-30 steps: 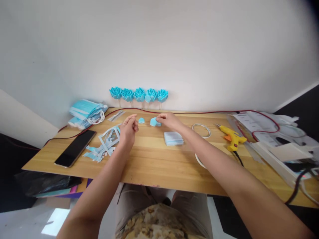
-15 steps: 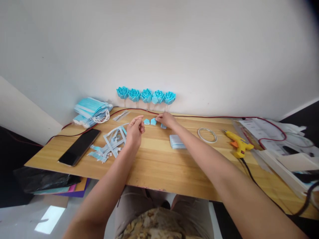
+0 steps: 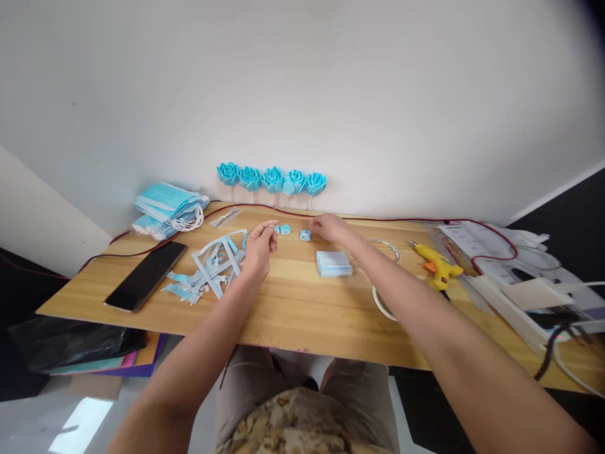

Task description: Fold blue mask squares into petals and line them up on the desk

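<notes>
My left hand (image 3: 261,247) hovers over the table with its fingers curled in; what they may hold is hidden. Just past its fingertips lie two small folded blue pieces (image 3: 285,229), one partly covered by the hand. My right hand (image 3: 329,228) reaches to the back of the table, thumb and fingers closed at the edge of another folded blue piece (image 3: 305,235). A stack of pale blue rectangles (image 3: 333,263) lies on the table in front of that hand. Scraps of blue and white mask material (image 3: 208,271) are heaped beside my left wrist.
Several blue flowers on stems (image 3: 273,179) lean on the wall. Face masks (image 3: 167,205) and a black phone (image 3: 145,276) lie left. A pale ring (image 3: 395,249), a yellow glue gun (image 3: 439,265) and a power strip (image 3: 508,315) are right. A red-black cable (image 3: 392,220) runs along the back.
My right hand has moved right, from the middle folded blue piece to the rightmost one. My left hand stays nearly in place. The whole view has shifted slightly.
</notes>
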`<state>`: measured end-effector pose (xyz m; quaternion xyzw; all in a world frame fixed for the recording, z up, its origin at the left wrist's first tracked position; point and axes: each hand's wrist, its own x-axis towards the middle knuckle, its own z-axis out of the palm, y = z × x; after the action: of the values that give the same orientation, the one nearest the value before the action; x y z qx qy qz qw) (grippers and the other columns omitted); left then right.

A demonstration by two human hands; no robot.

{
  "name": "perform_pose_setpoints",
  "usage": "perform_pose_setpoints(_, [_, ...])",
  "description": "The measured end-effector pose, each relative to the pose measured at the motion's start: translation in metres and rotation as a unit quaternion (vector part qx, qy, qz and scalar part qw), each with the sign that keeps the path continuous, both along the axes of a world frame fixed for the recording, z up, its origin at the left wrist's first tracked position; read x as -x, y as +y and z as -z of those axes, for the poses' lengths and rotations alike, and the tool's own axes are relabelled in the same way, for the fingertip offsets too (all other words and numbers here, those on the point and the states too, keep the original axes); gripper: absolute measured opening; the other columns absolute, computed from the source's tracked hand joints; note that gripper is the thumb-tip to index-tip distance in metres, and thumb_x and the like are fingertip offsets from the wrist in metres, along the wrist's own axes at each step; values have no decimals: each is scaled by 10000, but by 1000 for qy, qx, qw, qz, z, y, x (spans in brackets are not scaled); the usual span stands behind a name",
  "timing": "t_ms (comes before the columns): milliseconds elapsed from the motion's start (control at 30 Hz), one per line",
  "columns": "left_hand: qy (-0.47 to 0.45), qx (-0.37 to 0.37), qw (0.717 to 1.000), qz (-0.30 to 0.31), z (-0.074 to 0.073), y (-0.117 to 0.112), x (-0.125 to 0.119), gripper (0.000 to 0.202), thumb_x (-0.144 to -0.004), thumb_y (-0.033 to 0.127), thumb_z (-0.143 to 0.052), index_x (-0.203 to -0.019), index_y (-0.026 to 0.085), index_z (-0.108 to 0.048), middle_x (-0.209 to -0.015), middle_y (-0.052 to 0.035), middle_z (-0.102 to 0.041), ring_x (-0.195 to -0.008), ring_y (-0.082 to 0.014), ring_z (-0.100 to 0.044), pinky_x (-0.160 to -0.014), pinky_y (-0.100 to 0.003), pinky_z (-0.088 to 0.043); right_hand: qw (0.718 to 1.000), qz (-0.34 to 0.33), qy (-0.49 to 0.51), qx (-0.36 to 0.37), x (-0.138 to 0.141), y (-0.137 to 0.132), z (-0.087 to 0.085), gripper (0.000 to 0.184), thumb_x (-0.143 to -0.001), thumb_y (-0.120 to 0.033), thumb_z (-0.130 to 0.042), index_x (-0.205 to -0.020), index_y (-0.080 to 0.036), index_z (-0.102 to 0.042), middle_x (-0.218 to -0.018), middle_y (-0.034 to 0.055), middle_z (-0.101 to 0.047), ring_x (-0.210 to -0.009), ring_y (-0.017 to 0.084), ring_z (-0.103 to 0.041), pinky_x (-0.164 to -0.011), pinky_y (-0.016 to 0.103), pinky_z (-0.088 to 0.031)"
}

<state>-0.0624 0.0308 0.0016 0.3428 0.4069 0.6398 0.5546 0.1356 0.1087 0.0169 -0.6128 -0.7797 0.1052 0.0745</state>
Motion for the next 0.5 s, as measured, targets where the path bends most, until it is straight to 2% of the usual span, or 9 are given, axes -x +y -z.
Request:
perform_pose_setpoints(133, [50,-11,998,20,7,0,-7,195,-738,274,-604,-878,141,-631,-519,61,-457,-405,-51,-322,-421,-197,-211,999,25,15,22,7,7,7,244,-871,-367,-567,-930,-212,-747,-991,77,-738,-862,184,-665,-646,226,-414])
perform_pose_setpoints(300, [101,-17,994,25,9,-2,-9,200,-742,278,-594,-873,137,-649,-508,69,-431,-411,-54,-309,-422,-199,-193,998,25,36,49,18,11,9,97,-773,-238,-669,-807,-215,-758,-859,36,-754,-739,149,-663,-613,201,-419])
perform_pose_setpoints(400, [125,-13,991,36,10,-1,-9,166,-755,241,-580,-855,131,-654,-528,60,-444,-431,-56,-328,-426,-193,-211,997,11,63,43,18,8,4,85,-751,-188,-666,-723,-192,-746,-790,36,-746,-705,147,-653,-598,203,-417])
perform_pose_setpoints(500, [141,-9,990,28,13,1,-10,172,-758,224,-609,-901,139,-650,-657,26,-546,-495,-58,-412,-450,-179,-291,993,-7,114,25,15,1,-7,102,-766,-191,-641,-725,-168,-731,-769,38,-737,-700,144,-651,-592,203,-424])
